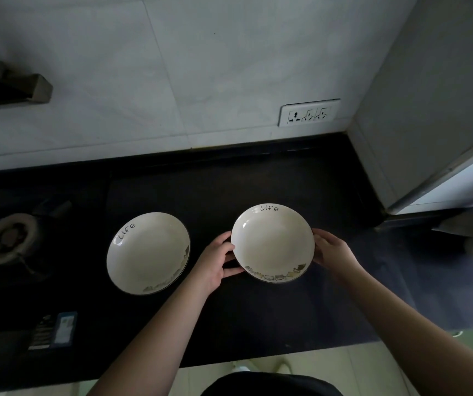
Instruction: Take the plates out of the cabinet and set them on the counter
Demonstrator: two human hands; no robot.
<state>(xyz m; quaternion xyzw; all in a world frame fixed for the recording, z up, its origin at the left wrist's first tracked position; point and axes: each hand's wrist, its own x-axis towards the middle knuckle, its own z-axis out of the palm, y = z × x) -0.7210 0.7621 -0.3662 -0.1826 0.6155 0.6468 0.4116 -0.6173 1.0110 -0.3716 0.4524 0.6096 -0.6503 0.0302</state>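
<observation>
A black counter (pixel 229 324) is running below a white tiled wall (pixel 172 67) (socket plate (pixel 309 112) mounted low); left hand (pixel 215 261) and right hand (pixel 332 250) are gripping opposite rims of the right plate (pixel 272 242), the left plate (pixel 148 252) lying beside.

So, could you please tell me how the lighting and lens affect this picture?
Head view: dim overall, the black counter nearly swallows the stove burner; both white plates stand out, sharp enough to read "life"; wide-angle lens bends the wall tile lines.
</observation>
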